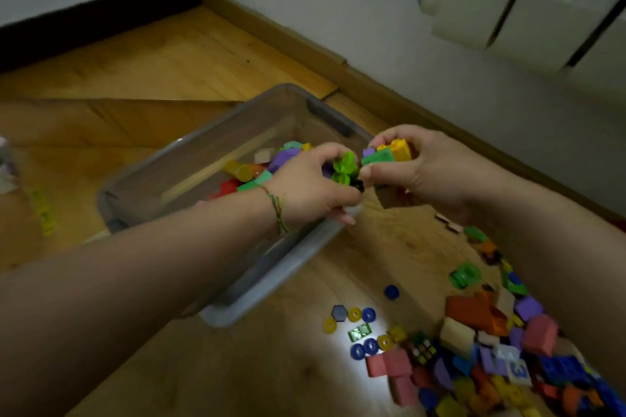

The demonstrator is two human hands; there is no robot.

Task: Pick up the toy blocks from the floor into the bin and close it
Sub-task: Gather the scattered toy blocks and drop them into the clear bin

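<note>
Now my left hand (311, 186) curls round a green flower piece (343, 167), and my right hand (430, 173) clutches green and yellow blocks (389, 154) beside it. The bin (271, 284) lies under and left of both grips, so I'd shift leftward before loosening. Loose blocks (491, 349) wait below my right wrist.

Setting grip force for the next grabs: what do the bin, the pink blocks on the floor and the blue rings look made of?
Bin: translucent greyish plastic, smooth; you see through its walls.
Pink blocks: probably foam, matte with no glint and softened edges, though blur leaves painted wood possible.
Blue rings: likely hard plastic, glossy, with bright highlights.
</note>
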